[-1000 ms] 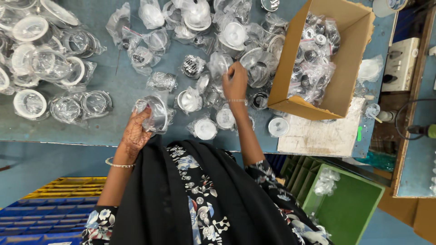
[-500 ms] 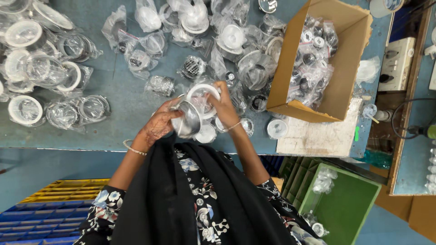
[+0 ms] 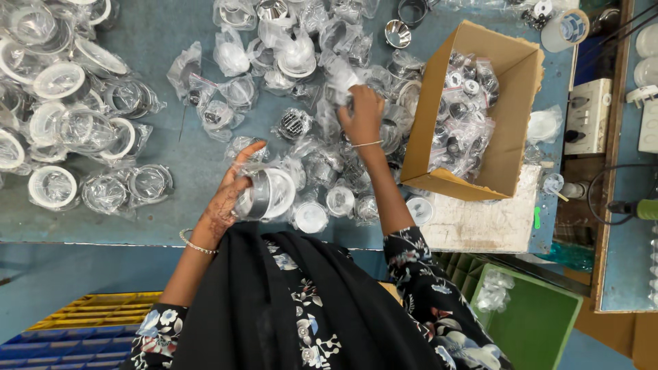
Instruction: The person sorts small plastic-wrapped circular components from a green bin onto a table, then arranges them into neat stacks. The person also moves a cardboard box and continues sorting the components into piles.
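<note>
Left hand (image 3: 229,195) curled around a round metal fitting (image 3: 269,195) above the tabletop (image 3: 171,147) edge. Right hand (image 3: 362,113) pinches a clear bag (image 3: 340,77) in the pile, beside the cardboard box (image 3: 510,137).

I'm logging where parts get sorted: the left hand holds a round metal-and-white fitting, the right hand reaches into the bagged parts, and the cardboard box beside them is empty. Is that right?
Not quite. The cardboard box is not empty: the head view shows clear bags of small parts inside it. The rest stands: the left hand holds the round fitting, and the right hand reaches into the bagged parts on the table.
</note>
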A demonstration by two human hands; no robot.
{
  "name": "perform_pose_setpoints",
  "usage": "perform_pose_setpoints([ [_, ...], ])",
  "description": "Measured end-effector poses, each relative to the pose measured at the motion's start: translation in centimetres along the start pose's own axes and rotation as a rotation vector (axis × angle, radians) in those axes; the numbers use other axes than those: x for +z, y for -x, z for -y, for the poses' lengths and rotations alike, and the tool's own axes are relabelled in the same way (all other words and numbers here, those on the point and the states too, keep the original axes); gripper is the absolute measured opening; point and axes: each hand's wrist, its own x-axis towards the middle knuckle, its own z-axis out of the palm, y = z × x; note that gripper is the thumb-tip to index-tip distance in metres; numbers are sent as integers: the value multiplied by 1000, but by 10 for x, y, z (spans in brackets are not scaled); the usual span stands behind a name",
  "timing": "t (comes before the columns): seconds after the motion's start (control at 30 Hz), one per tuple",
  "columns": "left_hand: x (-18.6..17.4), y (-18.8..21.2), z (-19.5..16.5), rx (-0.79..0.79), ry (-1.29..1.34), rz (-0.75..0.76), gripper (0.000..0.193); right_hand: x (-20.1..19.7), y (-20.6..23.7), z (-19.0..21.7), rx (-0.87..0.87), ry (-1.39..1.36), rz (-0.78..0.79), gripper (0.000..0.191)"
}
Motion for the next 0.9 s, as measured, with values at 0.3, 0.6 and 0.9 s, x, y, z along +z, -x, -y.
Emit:
perform_pose_setpoints([
  [0.3, 27, -4, 0, -183, 107, 198, 116, -18, 37, 38, 523, -1096, 140, 6],
  [0.6, -7, -22, 40, -198, -56, 36, 68, -34, 57, 42, -14, -903, 503, 46],
  [0.9, 2, -17, 15, -134, 66, -252, 63, -10, 3, -54, 150, 350, 117, 43],
])
